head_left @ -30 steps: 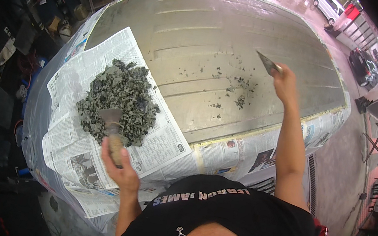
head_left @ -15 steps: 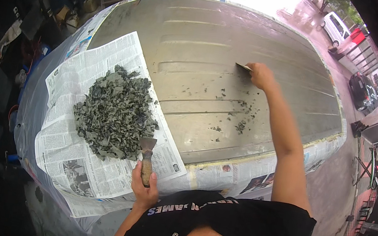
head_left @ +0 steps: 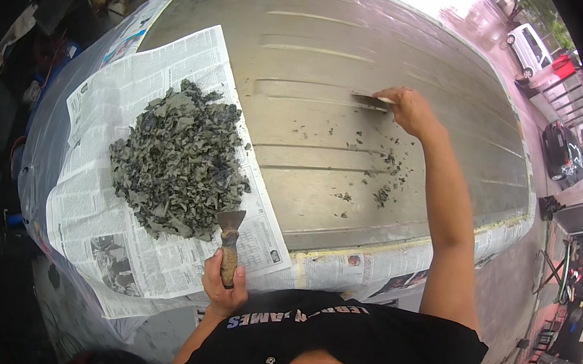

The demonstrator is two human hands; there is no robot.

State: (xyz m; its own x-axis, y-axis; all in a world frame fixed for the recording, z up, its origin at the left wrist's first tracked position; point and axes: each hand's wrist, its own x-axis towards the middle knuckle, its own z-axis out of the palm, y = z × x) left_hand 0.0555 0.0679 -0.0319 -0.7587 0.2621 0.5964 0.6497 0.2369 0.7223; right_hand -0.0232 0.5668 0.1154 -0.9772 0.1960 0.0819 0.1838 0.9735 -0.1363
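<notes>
Noted in left hand (head_left: 226,289): worn scraper with brown handle and dark, flared flat blade (head_left: 229,242), pinched between thumb and curled fingers near shirt front; blade pointing away, at near right edge of large heap of grey-green, crumpled paint-like flakes (head_left: 183,156). Cannot tell blade contact with heap from slight overlap. Noted in right hand (head_left: 413,113): thin dark flat-bladed tool with pale handle (head_left: 371,102), clasped in closed fingers, blade pointing left, low over broad, ribbed, grey-tan metal roof panel (head_left: 295,209). Cannot tell blade contact with panel; handle mostly hidden by fingers. Found heap resting on spread black-and-white newspaper sheet (head_left: 78,189), overlapping left part of panel and covering ribs there. Found loose dark flakes (head_left: 381,195) scattered on panel, between right hand and near edge, lying across ribs. Recorded along near edge: newspaper masking strip (head_left: 340,262) with yellowish tape. Recorded at far left: translucent plastic sheeting (head_left: 44,162), draped down side. Seen beyond panel, upper right: white van (head_left: 528,50), well apart; nearer, glossy dark car (head_left: 562,151), also clear of panel.
</notes>
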